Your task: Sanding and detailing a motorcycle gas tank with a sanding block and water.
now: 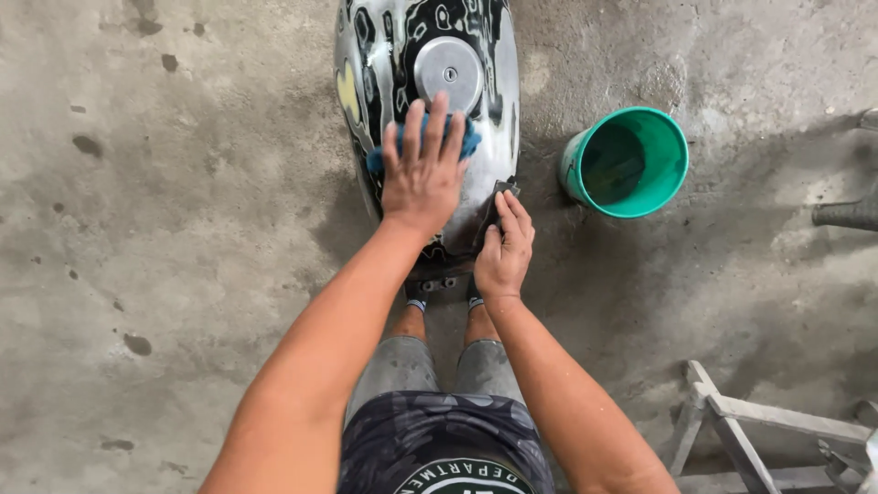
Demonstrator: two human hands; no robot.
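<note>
A motorcycle fuel tank [494,101], bare silver metal with black paint patches and a round filler cap [448,71], lies on the concrete floor in front of me. My left hand [422,169] lies flat on its top, fingers spread, pressing a blue cloth [466,142] against the metal just below the cap. My right hand [503,247] is at the tank's near right side, holding a small dark piece of sandpaper [501,194] against the surface. My legs and feet sit just behind the tank's near end.
A green plastic bucket [631,197] tilts on the floor to the right of the tank. A grey metal frame [759,416] lies at the lower right. A dark handle-like object [846,215] pokes in from the right edge. The concrete floor [183,229] is stained and damp.
</note>
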